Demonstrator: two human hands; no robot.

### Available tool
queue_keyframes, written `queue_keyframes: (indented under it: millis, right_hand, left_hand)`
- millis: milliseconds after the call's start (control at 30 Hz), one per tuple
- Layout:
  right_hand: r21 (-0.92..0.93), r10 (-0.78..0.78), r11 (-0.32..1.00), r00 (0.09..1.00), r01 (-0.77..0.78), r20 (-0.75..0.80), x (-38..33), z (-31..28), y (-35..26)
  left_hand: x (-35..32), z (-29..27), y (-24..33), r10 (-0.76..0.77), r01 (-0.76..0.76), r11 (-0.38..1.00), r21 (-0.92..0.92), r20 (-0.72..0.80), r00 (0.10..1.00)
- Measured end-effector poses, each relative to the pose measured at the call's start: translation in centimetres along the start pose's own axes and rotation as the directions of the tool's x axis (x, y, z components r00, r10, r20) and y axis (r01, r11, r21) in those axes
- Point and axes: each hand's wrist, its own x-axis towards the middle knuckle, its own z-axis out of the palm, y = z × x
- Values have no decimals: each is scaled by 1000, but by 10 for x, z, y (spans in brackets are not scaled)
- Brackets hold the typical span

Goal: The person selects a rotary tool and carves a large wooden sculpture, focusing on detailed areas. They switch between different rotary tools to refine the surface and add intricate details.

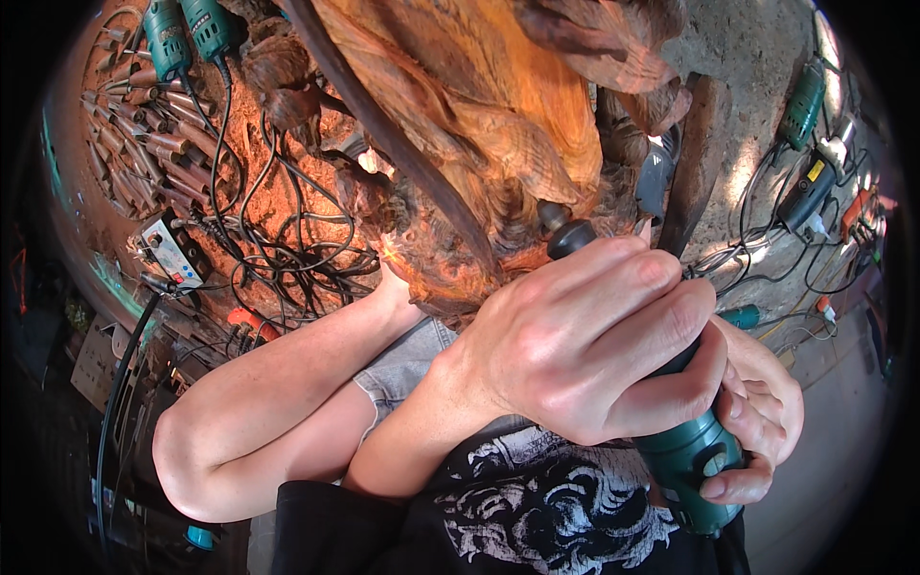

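Observation:
A green die grinder [692, 470] lies slanted across the lower right, its black nose [572, 239] pointing up and left at the wood. My left hand [594, 340] is closed around the front part of the tool, knuckles up. Behind it, my right hand [767, 417] grips the green body, partly hidden by the left hand. A short, dark tip [551, 214] sticks out beyond the nose, close to the lower folds of a large orange-brown wood carving [470, 105]. Whether the tip touches the wood I cannot tell. A dark curved strip of wood [393, 134] runs down the carving's left side.
Many carving gouges [158, 144] lie at far left beside two more green power tools [182, 43]. A small control box [174, 254] and tangled black cables [287, 254] sit nearer. Another green tool [803, 107], a black device [807, 195] and more cords lie right.

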Motion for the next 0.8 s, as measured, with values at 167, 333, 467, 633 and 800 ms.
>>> queue_keyframes:
  millis: [167,333,467,633,800]
  right_hand:
    - [-5,54,999,994,-53,95,3,-9,-5]
    - [20,129,991,972,-136,195,5,-21,-12]
    - [1,100,995,971,-102,217,2,-22,-10]
    - [9,143,989,956,-150,254,3,-25,-13]
    - [65,252,956,915,-286,316,9,-30,-19]
  left_hand:
    - [0,0,1,-4,4,1000,0,1,1000]
    - [0,0,1,0,0,1000,15,0,1000]
    - [0,-1,3,-27,27,1000,7,9,1000]
    - [0,-1,5,-60,60,998,-7,4,998]
    - [1,-4,5,-72,73,997,-15,37,997]
